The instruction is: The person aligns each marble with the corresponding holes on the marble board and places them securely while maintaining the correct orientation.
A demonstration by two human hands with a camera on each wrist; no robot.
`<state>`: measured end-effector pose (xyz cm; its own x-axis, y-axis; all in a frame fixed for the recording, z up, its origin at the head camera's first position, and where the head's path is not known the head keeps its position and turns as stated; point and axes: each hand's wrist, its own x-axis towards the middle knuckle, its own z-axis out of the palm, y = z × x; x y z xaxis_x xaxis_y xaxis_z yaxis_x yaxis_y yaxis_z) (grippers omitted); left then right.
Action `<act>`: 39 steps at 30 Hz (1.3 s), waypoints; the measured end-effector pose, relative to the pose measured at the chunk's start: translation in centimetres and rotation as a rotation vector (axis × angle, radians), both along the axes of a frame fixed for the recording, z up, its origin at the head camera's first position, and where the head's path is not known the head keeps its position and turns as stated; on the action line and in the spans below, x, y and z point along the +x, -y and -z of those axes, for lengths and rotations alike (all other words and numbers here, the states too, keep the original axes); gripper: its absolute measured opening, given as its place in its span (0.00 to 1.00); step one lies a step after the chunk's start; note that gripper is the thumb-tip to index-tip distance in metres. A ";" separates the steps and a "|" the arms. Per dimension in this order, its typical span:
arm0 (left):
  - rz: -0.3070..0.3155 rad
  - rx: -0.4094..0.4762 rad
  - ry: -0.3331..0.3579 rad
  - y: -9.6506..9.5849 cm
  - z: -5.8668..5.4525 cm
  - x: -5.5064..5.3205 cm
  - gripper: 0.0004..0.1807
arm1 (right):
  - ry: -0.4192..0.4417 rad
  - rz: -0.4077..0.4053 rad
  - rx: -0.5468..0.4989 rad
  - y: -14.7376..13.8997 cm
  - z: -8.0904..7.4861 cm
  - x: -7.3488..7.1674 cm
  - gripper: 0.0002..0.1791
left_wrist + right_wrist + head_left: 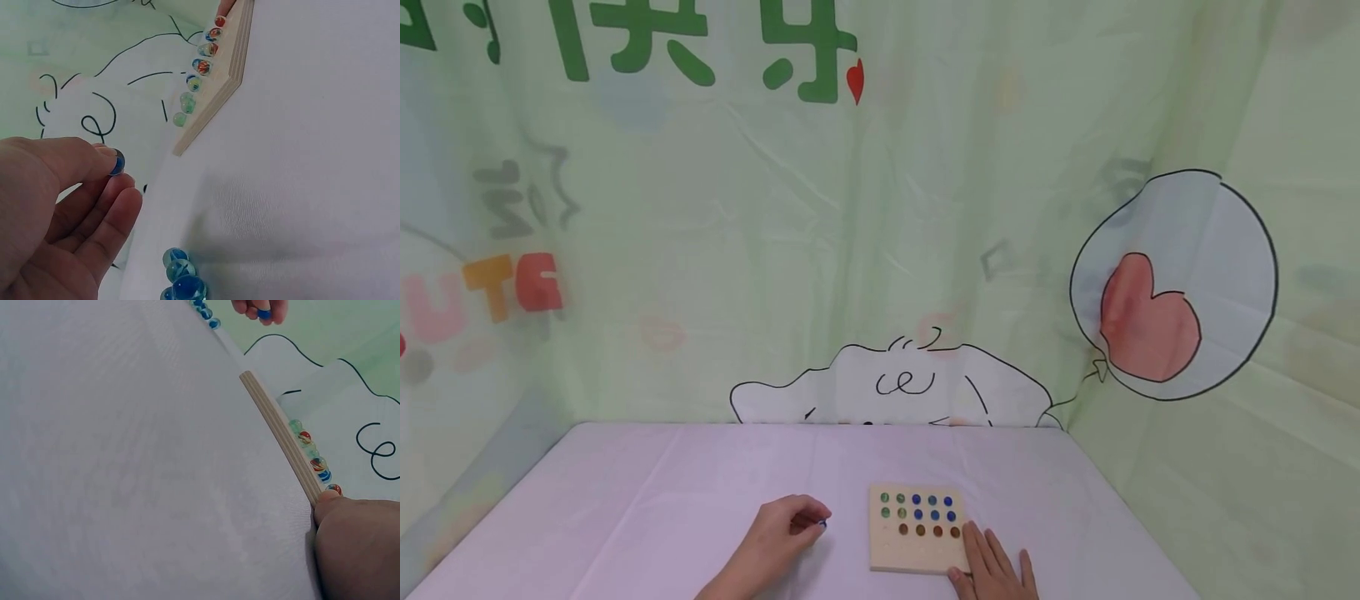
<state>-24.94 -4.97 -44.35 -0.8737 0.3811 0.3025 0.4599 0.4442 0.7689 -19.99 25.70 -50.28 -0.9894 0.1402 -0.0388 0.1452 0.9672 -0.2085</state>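
Observation:
Between thumb and fingertips my left hand point(778, 533) pinches a blue glass marble point(117, 162), held to the left of the wooden board point(917, 552) and above the table. The board is pale, with shallow holes. Green marbles point(885, 498) sit at the left of its two back rows, with blue marbles point(935, 515) to their right. Amber-red marbles point(921, 530) fill most of the third row, whose leftmost hole is bare; the front row holds none. My right hand point(996, 567) lies with extended fingers against the board's right edge, its thumb at the near corner.
Several loose blue marbles point(185, 278) lie bunched on the table below the left hand in the left wrist view; the hand hides them in the head view. A pale cloth point(700, 475) covers the table. Behind it hangs a printed green curtain point(925, 208).

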 end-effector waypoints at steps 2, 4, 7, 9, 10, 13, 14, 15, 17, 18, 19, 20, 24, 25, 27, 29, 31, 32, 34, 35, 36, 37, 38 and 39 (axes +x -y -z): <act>-0.001 -0.001 0.012 -0.4 -0.1 -0.1 0.06 | -0.001 0.000 -0.001 0.0 -0.1 0.1 0.66; -0.001 0.000 0.026 -0.9 -0.1 -0.2 0.06 | 0.001 0.000 -0.005 0.0 -0.1 0.1 0.66; -0.002 -0.004 0.047 -1.5 -0.2 -0.2 0.07 | 0.006 -0.001 -0.006 0.0 -0.1 0.0 0.66; 0.000 -0.009 0.065 -1.8 -0.2 -0.3 0.07 | 0.011 -0.004 -0.006 0.0 -0.1 0.0 0.65; 0.001 -0.010 0.074 -1.9 -0.2 -0.3 0.07 | 0.013 -0.006 -0.006 0.0 -0.1 0.0 0.65; 0.008 -0.011 0.092 -2.3 -0.2 -0.3 0.07 | 0.017 -0.010 -0.015 0.0 -0.2 0.1 0.64; 0.010 -0.010 0.096 -2.5 -0.2 -0.3 0.07 | 0.017 -0.010 -0.016 0.0 -0.2 0.1 0.64; 0.011 -0.007 0.100 -2.6 -0.1 -0.4 0.07 | 0.016 -0.010 -0.017 0.1 -0.2 0.1 0.64; 0.012 -0.005 0.109 -2.9 -0.1 -0.4 0.07 | 0.013 -0.007 -0.016 0.1 -0.3 0.2 0.64; 0.012 -0.004 0.113 -3.0 0.0 -0.4 0.07 | 0.012 -0.004 -0.015 0.1 -0.3 0.2 0.65; 0.009 -0.004 0.120 -3.2 0.0 -0.5 0.07 | 0.010 -0.002 -0.012 0.1 -0.4 0.2 0.65; 0.007 -0.004 0.126 -3.4 0.0 -0.5 0.07 | 0.010 -0.001 -0.008 0.2 -0.4 0.2 0.65; 0.001 0.000 0.127 -4.1 0.1 -0.6 0.08 | 0.012 0.000 -0.002 0.2 -0.6 0.3 0.64; 0.002 0.002 0.123 -4.2 0.1 -0.6 0.08 | 0.011 -0.001 -0.001 0.2 -0.6 0.3 0.64; 0.007 0.006 0.109 -4.5 0.2 -0.7 0.08 | 0.009 -0.004 -0.003 0.2 -0.5 0.3 0.64; 0.015 0.012 0.098 -4.8 0.3 -0.8 0.08 | 0.007 -0.006 -0.006 0.2 -0.4 0.3 0.64; 0.024 0.019 0.099 -5.0 0.4 -1.0 0.08 | 0.004 -0.006 -0.007 0.2 -0.4 0.3 0.64; 0.026 0.021 0.101 -5.1 0.5 -1.0 0.08 | 0.004 -0.006 -0.006 0.2 -0.5 0.2 0.64; 0.029 0.026 0.117 -5.3 0.6 -1.1 0.07 | 0.004 -0.006 -0.004 0.2 -0.5 0.2 0.65; 0.030 0.028 0.129 -5.4 0.6 -1.2 0.07 | 0.004 -0.006 -0.003 0.2 -0.6 0.2 0.65; 0.031 0.027 0.137 -5.5 0.6 -1.2 0.08 | 0.003 -0.008 -0.002 0.2 -0.6 0.2 0.65; 0.030 0.027 0.148 -5.7 0.7 -1.3 0.08 | 0.001 -0.010 -0.002 0.2 -0.6 0.2 0.64; 0.028 0.026 0.157 -5.8 0.7 -1.3 0.08 | -0.003 -0.011 -0.002 0.2 -0.6 0.2 0.64; 0.026 0.028 0.168 -5.9 0.7 -1.3 0.08 | -0.008 -0.016 0.000 0.2 -0.6 0.3 0.64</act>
